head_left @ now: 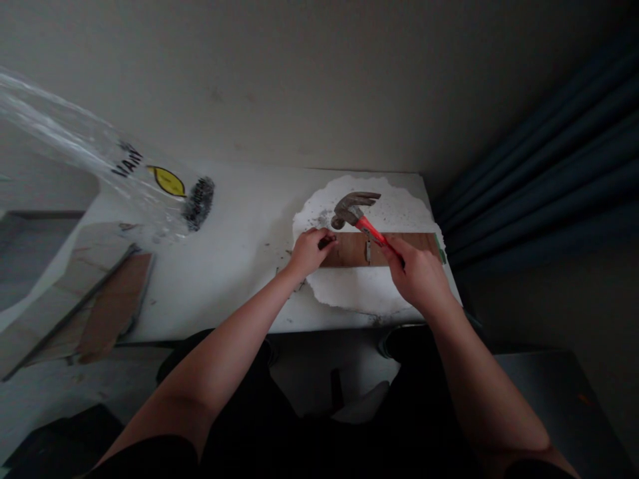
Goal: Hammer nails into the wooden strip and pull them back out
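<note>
My right hand (417,271) is wrapped round the red handle of a claw hammer (351,207). The hammer's head hangs over the far edge of a brown wooden board (352,251), close to my left hand. At the board's left end my left hand (310,251) has its fingers pinched together; what they hold, if anything, is too small to make out. A small pale strip (368,251) lies across the middle of the board. Beneath the board is a ragged-edged white sheet (349,289) sprinkled with dark specks.
The white table (234,266) meets a grey wall at the back. Clear plastic packaging (124,173) with dark objects at its end stands on the left. Broken board pieces (112,303) lie at the table's left front. Dark blue curtains (544,153) hang at the right.
</note>
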A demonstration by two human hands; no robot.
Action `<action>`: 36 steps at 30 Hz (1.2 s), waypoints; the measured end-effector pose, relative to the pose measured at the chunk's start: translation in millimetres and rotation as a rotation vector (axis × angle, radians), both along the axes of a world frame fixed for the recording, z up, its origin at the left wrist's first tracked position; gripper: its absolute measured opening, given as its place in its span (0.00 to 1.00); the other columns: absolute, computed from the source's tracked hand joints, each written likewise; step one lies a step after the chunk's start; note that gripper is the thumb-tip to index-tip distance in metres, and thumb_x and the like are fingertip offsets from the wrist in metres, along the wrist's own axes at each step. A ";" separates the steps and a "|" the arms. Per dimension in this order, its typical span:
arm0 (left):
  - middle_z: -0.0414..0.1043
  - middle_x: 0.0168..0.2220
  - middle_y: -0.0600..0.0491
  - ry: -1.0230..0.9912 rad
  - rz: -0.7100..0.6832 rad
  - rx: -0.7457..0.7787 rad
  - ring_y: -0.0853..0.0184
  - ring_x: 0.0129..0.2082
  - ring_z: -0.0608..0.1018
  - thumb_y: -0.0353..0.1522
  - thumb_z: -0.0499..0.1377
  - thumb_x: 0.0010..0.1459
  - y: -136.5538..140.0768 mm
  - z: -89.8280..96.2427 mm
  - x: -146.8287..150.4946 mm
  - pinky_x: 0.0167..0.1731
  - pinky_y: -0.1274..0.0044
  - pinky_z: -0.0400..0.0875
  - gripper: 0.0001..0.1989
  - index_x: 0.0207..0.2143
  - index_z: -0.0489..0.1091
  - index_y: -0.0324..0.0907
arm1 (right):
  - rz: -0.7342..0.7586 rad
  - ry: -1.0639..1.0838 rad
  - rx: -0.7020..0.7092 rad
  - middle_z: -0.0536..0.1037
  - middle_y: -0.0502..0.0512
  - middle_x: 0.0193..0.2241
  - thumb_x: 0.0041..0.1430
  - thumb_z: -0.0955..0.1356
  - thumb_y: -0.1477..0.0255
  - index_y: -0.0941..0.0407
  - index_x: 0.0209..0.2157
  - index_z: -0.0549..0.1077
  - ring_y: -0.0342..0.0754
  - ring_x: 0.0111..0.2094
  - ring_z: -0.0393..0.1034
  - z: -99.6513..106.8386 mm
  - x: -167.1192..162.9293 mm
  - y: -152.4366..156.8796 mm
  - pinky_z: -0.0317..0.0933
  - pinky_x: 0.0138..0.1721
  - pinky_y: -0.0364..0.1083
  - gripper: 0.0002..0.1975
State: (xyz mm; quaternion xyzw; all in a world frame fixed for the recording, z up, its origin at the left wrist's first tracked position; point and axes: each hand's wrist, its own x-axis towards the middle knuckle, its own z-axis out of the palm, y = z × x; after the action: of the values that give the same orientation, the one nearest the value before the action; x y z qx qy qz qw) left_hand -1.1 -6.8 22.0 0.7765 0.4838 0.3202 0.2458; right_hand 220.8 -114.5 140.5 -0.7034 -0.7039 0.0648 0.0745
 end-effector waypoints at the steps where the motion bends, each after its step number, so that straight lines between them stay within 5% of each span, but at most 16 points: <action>1: 0.80 0.37 0.49 0.007 0.004 -0.002 0.60 0.40 0.79 0.33 0.62 0.59 0.1 -0.3 0.3 0.45 0.69 0.72 0.05 0.37 0.76 0.42 | 0.005 -0.010 -0.013 0.83 0.60 0.36 0.72 0.56 0.59 0.50 0.60 0.73 0.55 0.33 0.77 0.1 -0.4 -0.5 0.64 0.35 0.49 0.24; 36: 0.72 0.40 0.47 -0.011 -0.027 0.073 0.59 0.42 0.76 0.33 0.62 0.59 4.9 -8.9 1.2 0.45 0.67 0.72 0.04 0.34 0.70 0.41 | 0.023 -0.068 -0.060 0.83 0.61 0.37 0.73 0.55 0.59 0.50 0.61 0.71 0.56 0.33 0.78 -3.5 -4.3 -0.9 0.66 0.36 0.50 0.25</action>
State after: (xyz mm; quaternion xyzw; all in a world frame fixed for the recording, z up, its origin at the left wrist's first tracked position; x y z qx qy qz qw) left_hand 0.1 -1.9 13.1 0.7896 0.4600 0.3386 0.2245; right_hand 216.5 -115.4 137.0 -0.6991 -0.7117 0.0631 0.0286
